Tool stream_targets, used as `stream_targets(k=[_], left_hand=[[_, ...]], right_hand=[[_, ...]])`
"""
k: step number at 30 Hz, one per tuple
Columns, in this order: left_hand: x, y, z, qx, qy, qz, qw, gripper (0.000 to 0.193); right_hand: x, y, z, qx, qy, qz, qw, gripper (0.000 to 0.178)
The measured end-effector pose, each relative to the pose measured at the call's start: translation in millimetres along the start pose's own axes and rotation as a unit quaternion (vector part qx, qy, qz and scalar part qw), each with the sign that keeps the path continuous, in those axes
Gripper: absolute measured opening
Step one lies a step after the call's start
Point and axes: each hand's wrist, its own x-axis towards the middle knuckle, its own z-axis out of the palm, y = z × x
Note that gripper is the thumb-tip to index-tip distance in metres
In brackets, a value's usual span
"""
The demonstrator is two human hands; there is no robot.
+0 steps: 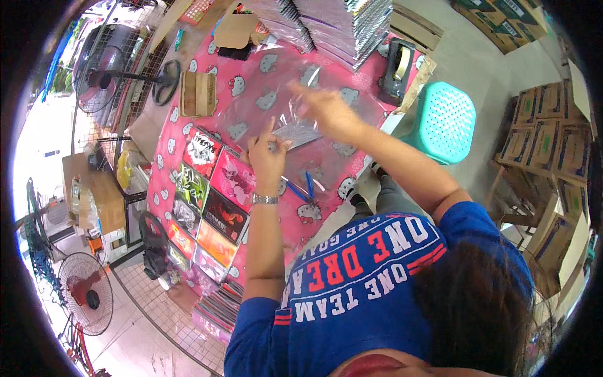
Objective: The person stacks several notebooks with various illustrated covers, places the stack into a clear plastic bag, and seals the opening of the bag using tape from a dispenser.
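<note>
A clear plastic sheet lies over the pink patterned tablecloth in front of me, shiny and creased near my hands. My left hand rests at the sheet's near left part, index finger stretched out and thumb apart. Over the sheet to the right, my right hand is smeared by motion, so I cannot make out its fingers or anything in them. Blue-handled scissors lie just right of my left wrist. Several notebooks with bright printed covers are laid in two rows left of my left forearm.
Tall stacks of spiral notebooks stand at the table's far side. A black tape dispenser sits at the far right corner, near a turquoise stool. Cardboard pieces lie on the left edge. Fans and cartons surround the table.
</note>
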Motion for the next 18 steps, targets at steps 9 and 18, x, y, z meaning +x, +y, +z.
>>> stream_targets(k=[9,18], left_hand=[[47,-11,-12,-0.065,-0.155,0.016,0.986,0.032],[29,-32,13,-0.432,-0.133,-0.242,0.859,0.01]], right_hand=[[-128,163,-60,0.312,0.306,0.536,0.722,0.017],[-116,155,-39,0.393,0.406,0.513,0.646,0.014]])
